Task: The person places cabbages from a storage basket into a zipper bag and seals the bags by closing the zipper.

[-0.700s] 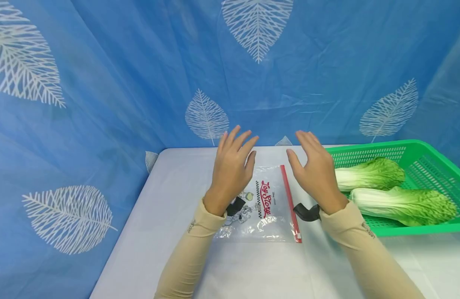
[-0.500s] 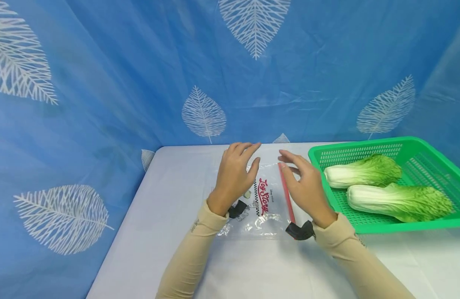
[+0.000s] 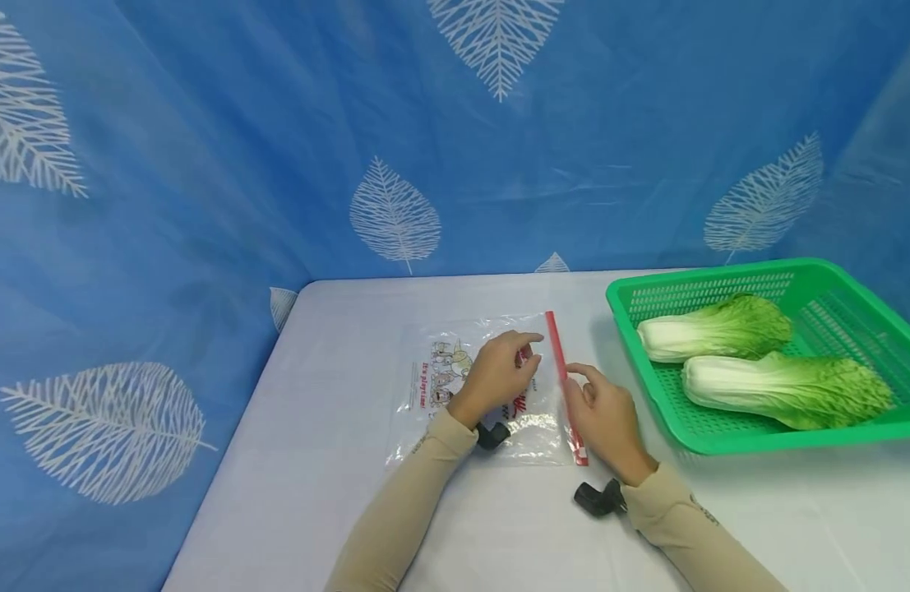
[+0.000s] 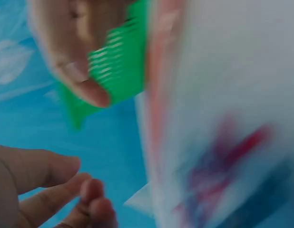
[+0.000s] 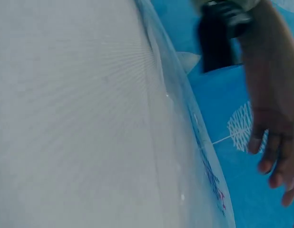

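Lowered since the earlier frames toward the flat, clear plastic zip bag (image 3: pixel 440 374), with both the left hand (image 3: pixel 495 370) and the right hand (image 3: pixel 606 423); shifted rightward too with the left, baring more print at the bag's left end. Nearest, see beige sleeves (image 3: pixel 410 510) with dark cuff lettering too small to read, then bent black wrist pieces (image 3: pixel 598 498). With the left, reaches over the bag's printed middle, wrist angled rightward, fingers loosely bent, with a gap between thumb and forefinger. With the right, bends thumb and forefinger at the bag's red zip strip (image 3: pixel 556 345); cannot tell whether pinching or only beside it. On the white cloth-covered table (image 3: pixel 321 395), under and between both hands, lies flat in the bag's case: reads "It's playtime!" in red beside cartoon figures, with a larger red title mostly covered. Farther right, find two long pale-stemmed green cabbages (image 3: pixel 787 390) in a green perforated plastic basket (image 3: pixel 795 441). Behind, hangs in blue with white leaf prints as a curtain (image 3: pixel 240 164).
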A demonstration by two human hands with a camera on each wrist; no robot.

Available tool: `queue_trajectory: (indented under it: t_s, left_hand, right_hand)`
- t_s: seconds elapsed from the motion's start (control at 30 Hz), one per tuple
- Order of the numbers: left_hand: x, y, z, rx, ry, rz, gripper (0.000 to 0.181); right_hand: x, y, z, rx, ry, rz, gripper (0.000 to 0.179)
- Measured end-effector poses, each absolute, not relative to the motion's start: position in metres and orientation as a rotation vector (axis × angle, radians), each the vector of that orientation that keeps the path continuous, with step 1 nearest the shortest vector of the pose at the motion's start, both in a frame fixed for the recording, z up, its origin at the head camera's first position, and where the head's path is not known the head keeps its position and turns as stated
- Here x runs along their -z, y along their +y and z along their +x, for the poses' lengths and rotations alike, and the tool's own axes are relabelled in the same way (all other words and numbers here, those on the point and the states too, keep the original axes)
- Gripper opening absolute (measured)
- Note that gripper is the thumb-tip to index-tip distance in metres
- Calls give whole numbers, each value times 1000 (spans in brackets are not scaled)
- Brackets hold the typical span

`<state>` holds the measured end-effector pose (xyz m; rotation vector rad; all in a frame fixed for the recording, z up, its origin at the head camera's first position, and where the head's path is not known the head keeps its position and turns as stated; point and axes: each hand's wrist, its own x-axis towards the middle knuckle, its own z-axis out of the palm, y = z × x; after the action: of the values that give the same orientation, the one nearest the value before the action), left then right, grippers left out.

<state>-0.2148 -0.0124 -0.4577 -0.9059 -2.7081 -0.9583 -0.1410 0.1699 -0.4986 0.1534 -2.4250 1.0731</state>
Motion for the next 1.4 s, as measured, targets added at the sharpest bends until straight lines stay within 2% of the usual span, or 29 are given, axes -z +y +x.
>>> queue_trajectory:
  t_s: [0.2,0.43,0.57,1.0,1.4]
  left_hand:
    - [491,-5,-213,1127,-2741,-1027,37]
    - [515,-10,-214,1548,-2719,-883,38]
    - [517,-9,-213,1546,-2715,-926,41]
    - [513,-11,-216,1628,-2615,-1008,79]
    - [516,-15,-216,1629,-2656,-992,73]
  right_hand:
    - [515,193,-144,-737,-2375,328,13]
    - [529,200,-143,-805,-2464,397,25]
    - [532,196,-143,-860,-2445,443,29]
    - [529,188,-143,-914,-2488,438,41]
    - [525,192,-157,-1002,-2490,447,38]
